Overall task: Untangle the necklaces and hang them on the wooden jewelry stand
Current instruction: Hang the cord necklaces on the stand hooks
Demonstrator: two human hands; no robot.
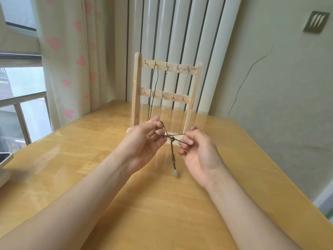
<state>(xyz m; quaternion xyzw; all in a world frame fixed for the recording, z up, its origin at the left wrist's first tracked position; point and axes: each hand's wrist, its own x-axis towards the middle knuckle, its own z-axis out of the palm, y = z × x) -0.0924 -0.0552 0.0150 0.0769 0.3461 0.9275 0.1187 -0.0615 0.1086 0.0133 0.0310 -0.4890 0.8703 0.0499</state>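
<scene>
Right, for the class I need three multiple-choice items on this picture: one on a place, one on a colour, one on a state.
1. Where does the stand sit?
A. on the table
B. on the windowsill
C. on the floor

2. What colour is the pendant?
A. red
B. whitish
C. blue

3. How is the cord held?
A. lying loose on the table
B. hung on a hook
C. pinched by the left hand and the right hand

Answers:
1 A: its base rests on the tabletop beyond the hands.
2 B: it hangs pale at the cord's lower end.
3 C: each hand's fingers pinch a strand, and the cord crosses between them above the table.
</scene>
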